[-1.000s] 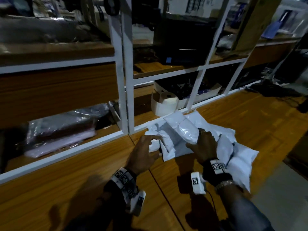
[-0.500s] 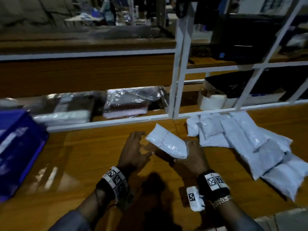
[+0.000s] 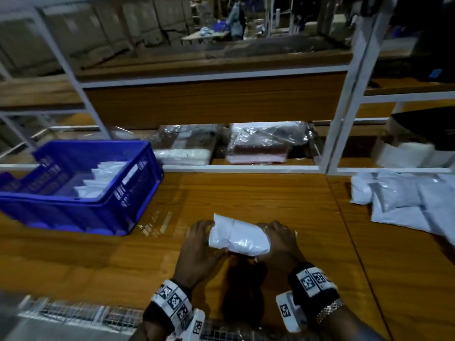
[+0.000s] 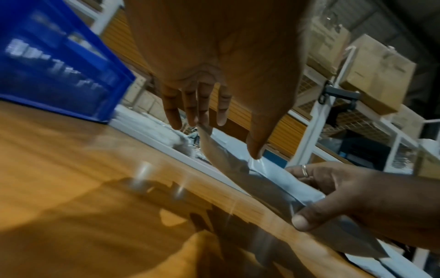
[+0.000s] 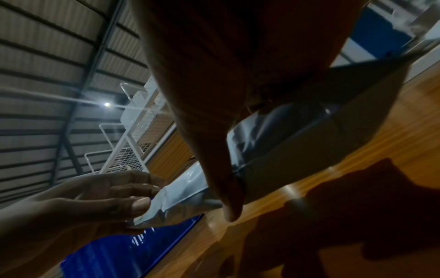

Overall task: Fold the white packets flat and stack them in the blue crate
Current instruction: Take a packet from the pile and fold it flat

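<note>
A white packet (image 3: 238, 239) hangs just above the wooden table (image 3: 246, 193) in front of me, held level between both hands. My left hand (image 3: 208, 238) pinches its left end between thumb and fingers (image 5: 140, 204). My right hand (image 3: 270, 236) grips the right end, thumb (image 4: 302, 222) under the edge. The blue crate (image 3: 81, 193) stands at the left with several white packets (image 3: 101, 179) lying in it. A pile of loose white packets (image 3: 406, 200) lies at the far right of the table.
A white metal rack frame (image 3: 342, 114) runs along the back of the table. Clear-wrapped bundles (image 3: 261, 143) lie on its low shelf. A wire mesh edge (image 3: 73, 313) borders the near side of the table. Bare wood lies between crate and hands.
One packet has come off the pile and moved left and toward me to the table's middle. Both hands now hold its ends. The view swung left, bringing the crate into sight.
</note>
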Action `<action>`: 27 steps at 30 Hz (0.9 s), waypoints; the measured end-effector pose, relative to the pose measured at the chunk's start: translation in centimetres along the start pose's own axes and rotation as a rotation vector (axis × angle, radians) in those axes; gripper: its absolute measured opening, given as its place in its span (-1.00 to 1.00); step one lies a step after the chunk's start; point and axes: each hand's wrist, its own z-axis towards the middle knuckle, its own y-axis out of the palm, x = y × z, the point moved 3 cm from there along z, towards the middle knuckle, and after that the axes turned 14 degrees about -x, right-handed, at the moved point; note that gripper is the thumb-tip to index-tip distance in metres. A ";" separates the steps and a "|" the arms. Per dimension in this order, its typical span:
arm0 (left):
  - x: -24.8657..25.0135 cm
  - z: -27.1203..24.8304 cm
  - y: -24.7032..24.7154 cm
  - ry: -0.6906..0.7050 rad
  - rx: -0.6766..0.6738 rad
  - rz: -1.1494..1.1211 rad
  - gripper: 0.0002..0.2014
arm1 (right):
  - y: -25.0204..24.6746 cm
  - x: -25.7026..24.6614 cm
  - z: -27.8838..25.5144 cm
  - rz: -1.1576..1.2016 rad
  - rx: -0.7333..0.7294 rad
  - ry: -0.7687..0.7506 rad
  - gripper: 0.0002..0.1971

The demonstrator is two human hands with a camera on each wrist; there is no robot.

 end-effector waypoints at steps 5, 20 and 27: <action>-3.1 -1.5 0.6 -0.035 -0.057 0.181 -0.38 | 1.8 -3.2 1.8 -0.061 -0.025 -0.032 -0.08; -7.7 0.3 4.8 0.092 -0.103 0.275 -0.56 | 7.4 -5.4 1.2 0.054 0.175 0.099 -0.30; -8.2 0.4 6.5 0.091 -0.116 0.246 -0.56 | 7.8 -6.7 1.8 -0.005 0.089 0.271 -0.25</action>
